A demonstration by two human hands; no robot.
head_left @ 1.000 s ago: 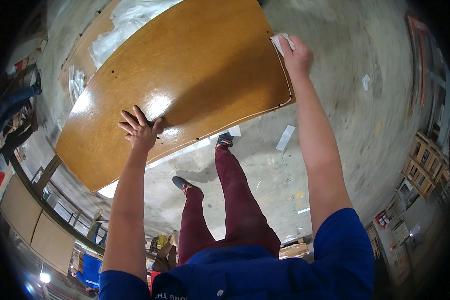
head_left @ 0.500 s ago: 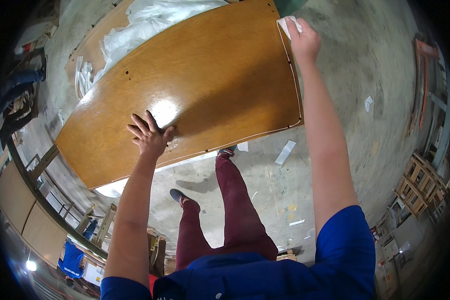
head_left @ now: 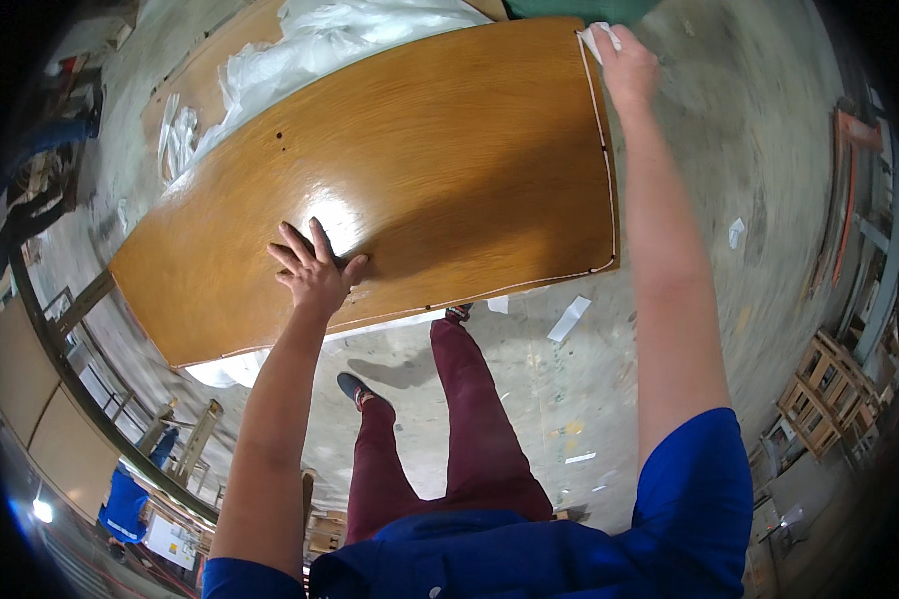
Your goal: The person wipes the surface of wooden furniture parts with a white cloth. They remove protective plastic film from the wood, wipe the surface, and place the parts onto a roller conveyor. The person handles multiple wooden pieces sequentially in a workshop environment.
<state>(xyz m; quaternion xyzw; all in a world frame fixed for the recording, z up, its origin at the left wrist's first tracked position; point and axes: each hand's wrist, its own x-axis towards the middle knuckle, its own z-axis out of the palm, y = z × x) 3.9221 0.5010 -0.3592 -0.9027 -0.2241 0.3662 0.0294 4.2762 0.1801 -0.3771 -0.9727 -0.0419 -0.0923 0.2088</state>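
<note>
A large glossy brown wooden panel (head_left: 469,130) lies before me, with a thin white line of trim or cord (head_left: 611,200) along its right and near edges and small dark holes in it. My left hand (head_left: 318,275) rests on the panel with its fingers spread, beside a bright glare spot. At the far right corner my right hand (head_left: 631,70) is closed round a crumpled white cloth or paper wipe (head_left: 597,42), pressed against the panel's edge at the end of the white line. Which of the two the wipe is, I cannot tell.
White plastic sheeting (head_left: 320,50) is bunched behind the panel. Paper scraps, one a white strip (head_left: 569,317), lie on the concrete floor near my feet. A wooden pallet or crate (head_left: 831,394) stands at the right. At lower left is a person in a blue shirt (head_left: 125,507).
The view has shifted, so the panel appears slightly lower and further right. My right hand stays at the far corner with the wipe, and my left hand stays spread on the panel.
</note>
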